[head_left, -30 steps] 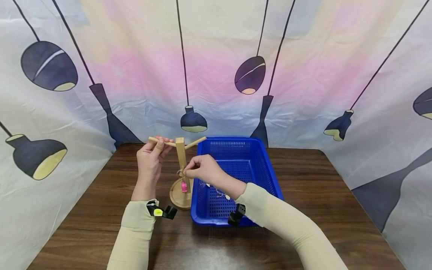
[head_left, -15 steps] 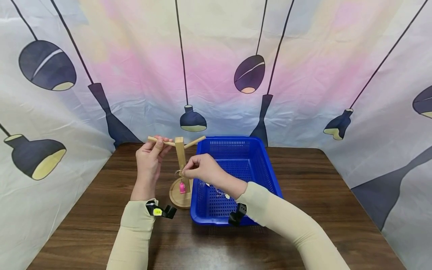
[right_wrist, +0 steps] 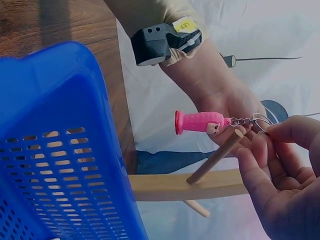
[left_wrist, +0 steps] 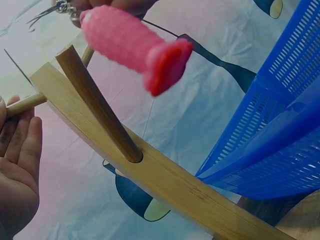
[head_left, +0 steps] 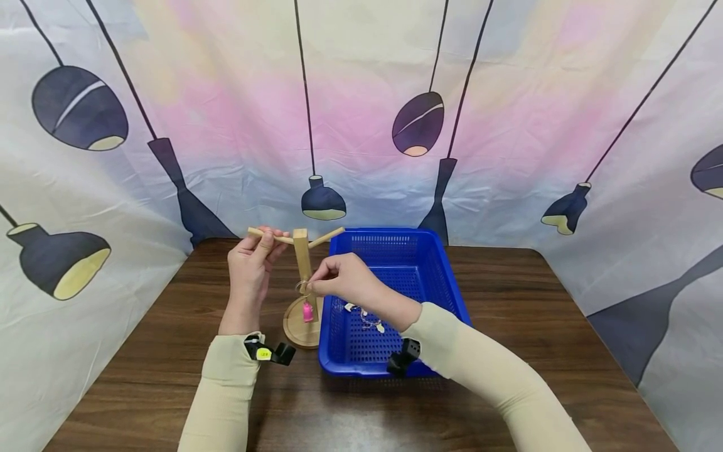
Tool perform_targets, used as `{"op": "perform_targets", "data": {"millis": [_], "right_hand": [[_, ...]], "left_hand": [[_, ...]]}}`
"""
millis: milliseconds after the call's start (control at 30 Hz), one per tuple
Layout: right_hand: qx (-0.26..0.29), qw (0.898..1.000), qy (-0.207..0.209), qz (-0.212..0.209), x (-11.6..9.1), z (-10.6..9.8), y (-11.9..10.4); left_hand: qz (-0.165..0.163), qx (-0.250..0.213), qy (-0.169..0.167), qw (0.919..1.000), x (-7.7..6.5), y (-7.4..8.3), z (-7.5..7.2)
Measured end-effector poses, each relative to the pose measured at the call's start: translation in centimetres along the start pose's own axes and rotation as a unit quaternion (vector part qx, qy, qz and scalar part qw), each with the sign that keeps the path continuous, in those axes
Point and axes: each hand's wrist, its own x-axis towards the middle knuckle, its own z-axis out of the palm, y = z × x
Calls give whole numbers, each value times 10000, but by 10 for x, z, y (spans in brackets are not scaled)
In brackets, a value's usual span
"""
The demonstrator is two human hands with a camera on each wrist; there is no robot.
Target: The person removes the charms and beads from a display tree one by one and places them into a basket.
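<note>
A wooden stand [head_left: 302, 254] with several pegs and a round base is upright on the table. My left hand [head_left: 248, 273] holds its upper left peg between thumb and fingers. With thumb and index finger, my right hand [head_left: 347, 280] pinches the metal ring [right_wrist: 262, 120] of a keychain. From it, on a short chain, hangs a pink ridged figure [head_left: 307, 312] with a red base and a small face, seen side-on in the right wrist view. The ring is close to the tip of a lower front peg [right_wrist: 216, 157]. In the left wrist view the figure [left_wrist: 130, 45] hangs above that peg.
A blue perforated basket [head_left: 456, 282] stands right beside the stand, under my right forearm. Small pale charms on thin chains [head_left: 373, 324] lie inside it. A printed curtain [head_left: 361, 125] closes off the back of the brown wooden table [head_left: 508, 326].
My right hand has risen slightly, and the ring and pink figure have shifted a little beside the post. My left hand keeps its hold on the peg.
</note>
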Motion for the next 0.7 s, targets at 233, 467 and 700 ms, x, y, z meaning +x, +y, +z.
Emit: {"op": "perform_targets", "data": {"millis": [233, 467, 700], "right_hand": [[20, 10000, 77, 53, -2, -9, 4], [-53, 9997, 201, 137, -5, -21, 13], [-279, 9992, 69, 292, -6, -35, 24]], "left_hand": [[96, -73, -116, 9999, 1, -2, -2], [104, -102, -133, 9998, 2, -2, -2], [134, 18, -125, 9998, 1, -2, -2]]}}
